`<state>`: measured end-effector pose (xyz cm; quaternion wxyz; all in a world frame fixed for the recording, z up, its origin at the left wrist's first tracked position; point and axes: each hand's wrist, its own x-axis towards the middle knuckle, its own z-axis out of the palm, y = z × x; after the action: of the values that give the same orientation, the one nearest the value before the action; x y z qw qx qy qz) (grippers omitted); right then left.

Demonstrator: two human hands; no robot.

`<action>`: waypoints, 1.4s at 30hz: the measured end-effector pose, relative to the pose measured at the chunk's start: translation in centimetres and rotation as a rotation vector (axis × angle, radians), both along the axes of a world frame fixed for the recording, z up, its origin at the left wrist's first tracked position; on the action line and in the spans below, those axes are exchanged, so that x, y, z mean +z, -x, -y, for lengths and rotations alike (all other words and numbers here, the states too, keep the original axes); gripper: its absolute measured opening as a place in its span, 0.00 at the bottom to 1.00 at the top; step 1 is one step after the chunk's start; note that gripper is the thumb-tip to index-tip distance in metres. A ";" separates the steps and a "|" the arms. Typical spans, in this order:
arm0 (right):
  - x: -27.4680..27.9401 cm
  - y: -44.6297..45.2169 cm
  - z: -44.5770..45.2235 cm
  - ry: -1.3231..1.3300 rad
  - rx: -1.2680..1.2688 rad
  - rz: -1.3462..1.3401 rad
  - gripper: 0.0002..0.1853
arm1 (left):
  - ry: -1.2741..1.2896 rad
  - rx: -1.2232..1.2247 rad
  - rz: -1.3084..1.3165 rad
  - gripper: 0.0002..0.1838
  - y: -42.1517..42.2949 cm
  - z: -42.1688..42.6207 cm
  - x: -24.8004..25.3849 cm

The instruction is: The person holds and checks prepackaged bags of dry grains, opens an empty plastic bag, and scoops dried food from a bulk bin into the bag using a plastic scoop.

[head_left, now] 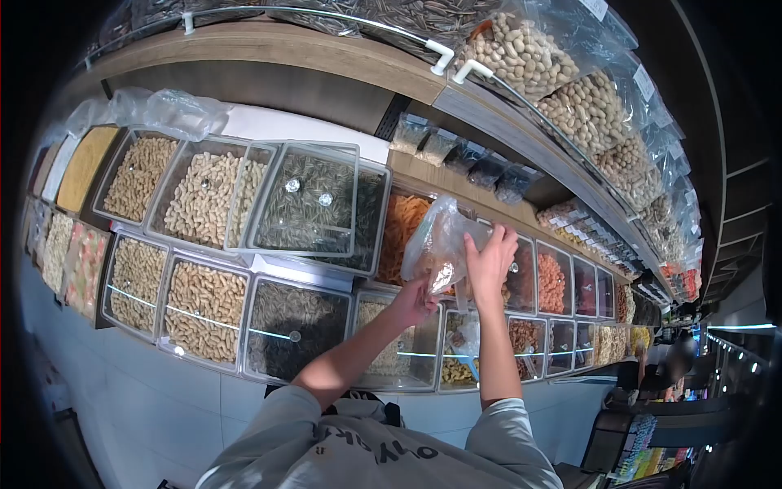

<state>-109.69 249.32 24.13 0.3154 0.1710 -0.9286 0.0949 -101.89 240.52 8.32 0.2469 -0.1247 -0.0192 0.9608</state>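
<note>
A clear plastic bag is held up over the bins in front of me. My left hand is closed on its lower left part, fingers partly hidden by the film. At its right side, my right hand grips the upper part, with thumb and fingers bent. Something pale brown shows through the bottom of the bag, but glare keeps me from making it out. Just behind the bag is a bin of orange dried strips. Below my left hand lies a lidded bin of pale small pieces.
Two rows of clear bins run across, holding peanuts, dark seeds under tilted lids, and orange pieces. A wooden shelf with a rail and bagged nuts overhangs them. Another person stands far right.
</note>
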 end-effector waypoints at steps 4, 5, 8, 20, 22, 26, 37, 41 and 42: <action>-7.5 3.5 -4.6 0.650 0.034 0.650 0.20 | -0.021 0.047 -0.035 0.19 0.4 -0.1 1.4; -7.2 3.5 -4.6 0.653 0.027 0.651 0.20 | -0.021 0.040 -0.032 0.19 0.3 -0.2 2.1; -2.8 2.4 -2.4 0.592 0.039 0.545 0.12 | -0.115 0.080 -0.093 0.25 0.4 -0.5 4.2; 2.9 5.9 -0.8 0.942 0.087 0.707 0.07 | 0.010 -0.009 -0.017 0.35 -0.8 -0.9 7.4; 2.8 6.0 -1.3 0.931 0.053 0.741 0.06 | 0.100 0.000 0.010 0.34 -0.6 -0.7 6.6; 2.9 7.1 -1.7 1.166 0.202 0.954 0.06 | 0.361 0.094 0.004 0.26 -0.1 0.2 7.2; 3.7 4.5 -3.3 1.508 0.351 1.019 0.10 | 0.288 0.185 -0.016 0.27 -2.0 1.3 7.1; 2.3 1.7 -5.5 1.445 0.459 1.163 0.13 | 0.417 0.070 -0.148 0.27 -3.2 1.8 11.0; 2.3 0.0 -4.7 1.463 0.407 1.043 0.16 | 0.673 0.059 -0.150 0.25 -3.3 1.6 11.4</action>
<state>-109.67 254.00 26.43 -0.1365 0.0246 -0.6139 0.7771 -98.62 238.91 19.71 0.1649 -0.1274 0.3134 0.9265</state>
